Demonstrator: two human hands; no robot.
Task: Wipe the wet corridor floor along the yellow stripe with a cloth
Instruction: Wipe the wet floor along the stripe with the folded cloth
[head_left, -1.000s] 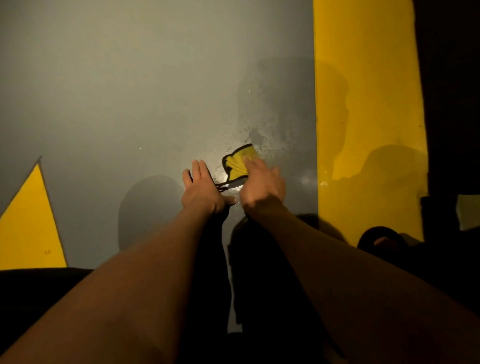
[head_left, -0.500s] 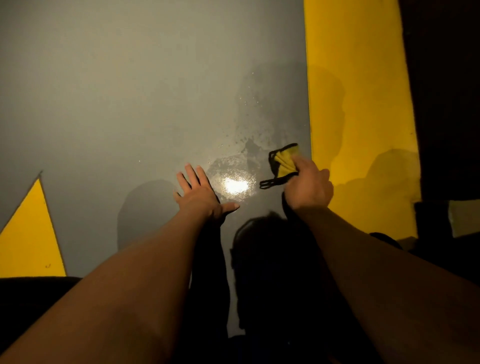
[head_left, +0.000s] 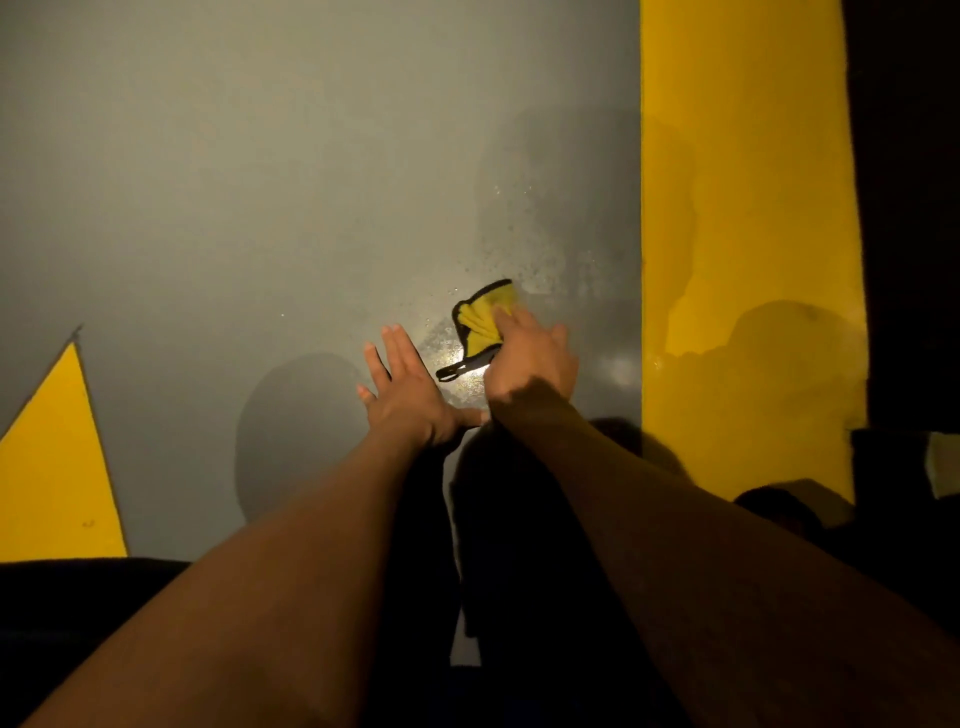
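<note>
One yellow cloth (head_left: 485, 317) with a dark edge lies bunched on the grey floor (head_left: 260, 182), pressed down beneath the right hand (head_left: 530, 358). That hand's fingers (head_left: 506, 319) stretch forward over the cloth's near side, while its far corner juts out beyond the fingertips; a dark loop trails out from under the hand toward the left. Whether the fingers curl into the fabric or just press on it cannot be told. Wet speckles and a bright glare spot surround the cloth. Just left of it, the left hand (head_left: 405, 389) rests flat on the floor, fingers straight and spread, holding nothing. To the right of the right hand runs the yellow stripe (head_left: 743, 208), apart from the cloth.
</note>
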